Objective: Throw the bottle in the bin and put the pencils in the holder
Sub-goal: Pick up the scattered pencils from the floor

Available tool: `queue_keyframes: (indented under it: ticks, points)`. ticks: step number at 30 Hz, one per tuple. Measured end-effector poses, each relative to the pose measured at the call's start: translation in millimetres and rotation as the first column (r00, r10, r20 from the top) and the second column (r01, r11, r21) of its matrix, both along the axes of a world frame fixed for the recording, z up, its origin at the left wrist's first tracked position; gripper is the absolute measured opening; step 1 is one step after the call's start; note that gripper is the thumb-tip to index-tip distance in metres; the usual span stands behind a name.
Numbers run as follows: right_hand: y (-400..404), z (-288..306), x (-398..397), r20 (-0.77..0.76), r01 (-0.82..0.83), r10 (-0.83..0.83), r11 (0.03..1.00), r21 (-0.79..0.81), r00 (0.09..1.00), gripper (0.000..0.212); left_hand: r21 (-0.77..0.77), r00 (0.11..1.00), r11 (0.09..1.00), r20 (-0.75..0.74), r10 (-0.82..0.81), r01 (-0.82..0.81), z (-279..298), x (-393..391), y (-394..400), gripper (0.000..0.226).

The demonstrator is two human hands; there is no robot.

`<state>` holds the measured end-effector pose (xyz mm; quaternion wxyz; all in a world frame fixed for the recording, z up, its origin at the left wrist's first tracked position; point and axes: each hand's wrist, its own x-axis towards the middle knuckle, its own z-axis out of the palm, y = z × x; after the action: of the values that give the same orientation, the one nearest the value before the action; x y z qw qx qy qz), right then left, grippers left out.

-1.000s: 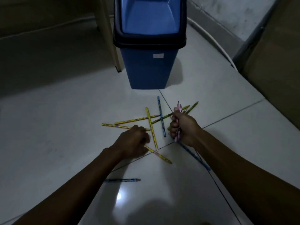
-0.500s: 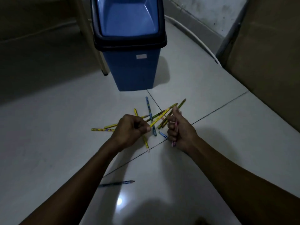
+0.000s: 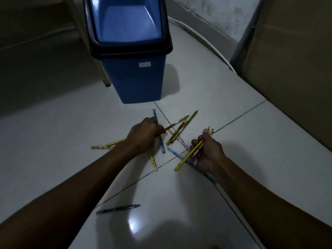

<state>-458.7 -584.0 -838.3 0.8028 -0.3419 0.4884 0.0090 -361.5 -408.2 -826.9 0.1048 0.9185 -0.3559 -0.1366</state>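
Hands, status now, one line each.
Left hand: closed over the blue pencil on the floor; grip unclear.
Right hand: closed, holding a bunch of pencils.

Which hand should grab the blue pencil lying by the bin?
Left. The left hand is already down on that blue pencil, fingers curled around it. The right hand is shut on a bundle of pencils and sits farther from it.

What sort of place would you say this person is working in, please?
Probably an indoor room corner at floor level: pale glossy floor tiles, a blue swing-lid bin standing on them, and a stained wall behind.
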Motion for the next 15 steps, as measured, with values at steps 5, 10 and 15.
queue_keyframes:
  ticks: [5,10,15]
  points:
    - [-7,3,-7,0.073,0.090,-0.100,0.988,0.128,0.992,0.042,0.196,0.946,0.944,0.132,-0.295,0.267,2,7,-14,0.027]
    - [-14,1,-9,0.130,0.106,-0.135,0.972,0.208,0.982,0.036,0.190,0.910,0.923,0.187,-0.370,0.336,3,9,-17,0.023]
    - [-17,1,-7,0.202,0.028,-0.038,0.998,0.051,0.979,0.028,-0.232,0.919,0.935,0.353,-0.176,0.268,34,19,-25,0.028]
